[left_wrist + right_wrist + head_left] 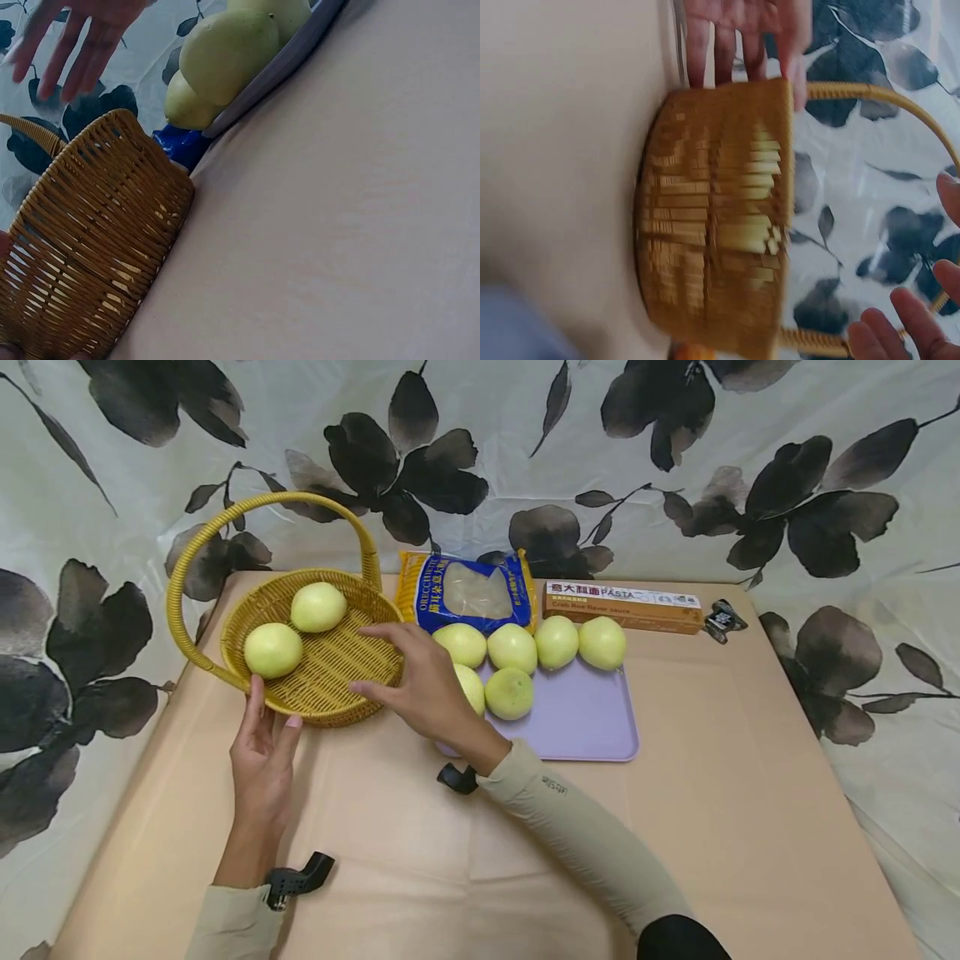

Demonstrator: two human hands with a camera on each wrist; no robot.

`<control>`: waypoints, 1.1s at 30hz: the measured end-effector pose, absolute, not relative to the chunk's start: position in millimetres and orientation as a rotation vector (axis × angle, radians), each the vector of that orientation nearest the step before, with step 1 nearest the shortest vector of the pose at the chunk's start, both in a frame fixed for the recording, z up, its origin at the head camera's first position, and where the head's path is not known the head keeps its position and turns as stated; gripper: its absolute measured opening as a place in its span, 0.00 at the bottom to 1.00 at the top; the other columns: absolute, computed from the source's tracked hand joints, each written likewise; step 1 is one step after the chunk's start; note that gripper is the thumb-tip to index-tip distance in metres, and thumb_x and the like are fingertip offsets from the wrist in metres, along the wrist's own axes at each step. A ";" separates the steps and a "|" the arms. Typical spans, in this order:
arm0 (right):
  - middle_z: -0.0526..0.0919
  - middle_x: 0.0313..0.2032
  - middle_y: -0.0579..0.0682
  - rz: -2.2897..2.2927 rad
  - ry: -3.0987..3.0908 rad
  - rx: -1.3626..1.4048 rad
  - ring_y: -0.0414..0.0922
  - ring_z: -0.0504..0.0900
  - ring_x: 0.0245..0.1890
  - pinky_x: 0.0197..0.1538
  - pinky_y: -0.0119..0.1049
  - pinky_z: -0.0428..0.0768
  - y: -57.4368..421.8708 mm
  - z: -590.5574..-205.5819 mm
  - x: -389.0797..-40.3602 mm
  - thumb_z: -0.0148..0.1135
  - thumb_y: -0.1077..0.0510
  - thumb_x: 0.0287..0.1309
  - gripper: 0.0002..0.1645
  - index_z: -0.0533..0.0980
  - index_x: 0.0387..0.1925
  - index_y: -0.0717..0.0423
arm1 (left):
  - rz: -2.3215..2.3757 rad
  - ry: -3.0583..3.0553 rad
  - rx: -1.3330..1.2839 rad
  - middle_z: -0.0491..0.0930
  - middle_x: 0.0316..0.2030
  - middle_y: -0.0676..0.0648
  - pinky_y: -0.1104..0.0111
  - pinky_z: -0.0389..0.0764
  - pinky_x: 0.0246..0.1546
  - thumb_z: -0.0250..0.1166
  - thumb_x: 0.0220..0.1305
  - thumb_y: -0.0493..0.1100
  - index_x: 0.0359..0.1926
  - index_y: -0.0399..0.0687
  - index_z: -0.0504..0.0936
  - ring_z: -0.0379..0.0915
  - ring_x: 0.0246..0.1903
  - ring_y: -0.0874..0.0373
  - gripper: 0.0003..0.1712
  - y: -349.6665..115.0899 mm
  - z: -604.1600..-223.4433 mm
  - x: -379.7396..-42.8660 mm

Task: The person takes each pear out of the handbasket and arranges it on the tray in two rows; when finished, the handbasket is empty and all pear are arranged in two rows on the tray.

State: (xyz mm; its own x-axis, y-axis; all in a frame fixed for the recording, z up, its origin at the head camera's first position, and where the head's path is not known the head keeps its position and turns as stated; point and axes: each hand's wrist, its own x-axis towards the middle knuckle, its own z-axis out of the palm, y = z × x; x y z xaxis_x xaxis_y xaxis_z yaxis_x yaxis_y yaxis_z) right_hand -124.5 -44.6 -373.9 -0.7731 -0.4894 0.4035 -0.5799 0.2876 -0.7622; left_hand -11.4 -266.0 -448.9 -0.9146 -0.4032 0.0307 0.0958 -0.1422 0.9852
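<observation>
A yellow wicker basket with a tall hoop handle stands at the left of the table, with two round pale green fruits inside. My left hand touches the basket's near left side, its fingers fairly straight against the rim and outer wall. Over the basket's right edge hovers my right hand, thumb and fingers spread apart, nothing between them. Several more pale green fruits sit on a lilac tray just right of that hand, which partly hides the tray's left side.
Behind the tray lie a blue and yellow pasta bag and a long brown pasta box. A small black wrapped packet is at the box's right end. Floral cloth hangs behind the table.
</observation>
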 end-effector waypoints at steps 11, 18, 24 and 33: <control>0.82 0.67 0.45 1.576 -2.503 1.098 0.38 0.79 0.66 0.63 0.15 0.74 -113.6 -390.0 -146.8 0.79 0.48 0.61 0.39 0.75 0.71 0.49 | -2.096 -1.853 0.343 0.38 0.87 0.57 0.67 0.58 0.82 0.60 0.78 0.33 0.86 0.64 0.50 0.34 0.87 0.53 0.46 -267.7 -449.7 -10.3; 0.81 0.69 0.42 1.424 -2.627 1.119 0.36 0.78 0.67 0.65 0.18 0.72 -152.6 -395.3 -158.7 0.77 0.46 0.63 0.39 0.74 0.73 0.44 | -2.093 -1.862 0.380 0.38 0.87 0.60 0.64 0.56 0.83 0.61 0.78 0.34 0.85 0.66 0.51 0.33 0.87 0.54 0.46 -267.0 -449.2 -9.5; 0.79 0.70 0.37 1.429 -2.719 1.150 0.32 0.74 0.71 0.70 0.17 0.68 -177.2 -395.1 -170.2 0.77 0.48 0.63 0.38 0.74 0.72 0.41 | -2.095 -1.858 0.408 0.40 0.86 0.62 0.62 0.55 0.84 0.59 0.78 0.32 0.85 0.67 0.51 0.34 0.87 0.56 0.45 -264.5 -447.1 -9.8; 0.79 0.71 0.39 1.276 -2.822 1.268 0.35 0.75 0.72 0.74 0.20 0.66 -194.0 -398.3 -182.4 0.78 0.48 0.62 0.40 0.74 0.74 0.43 | -2.098 -1.856 0.373 0.37 0.87 0.60 0.63 0.55 0.84 0.60 0.78 0.33 0.85 0.67 0.51 0.32 0.87 0.53 0.46 -264.5 -447.5 -9.7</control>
State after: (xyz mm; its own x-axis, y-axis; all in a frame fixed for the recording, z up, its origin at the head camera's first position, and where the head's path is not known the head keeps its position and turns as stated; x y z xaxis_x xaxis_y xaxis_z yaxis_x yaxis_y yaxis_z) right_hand -182.4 -194.0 -398.3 -0.6950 -0.7098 0.1146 -0.5548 0.4280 -0.7135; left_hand -9.7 -264.5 -447.5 -0.9166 -0.3997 0.0129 0.0616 -0.1092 0.9921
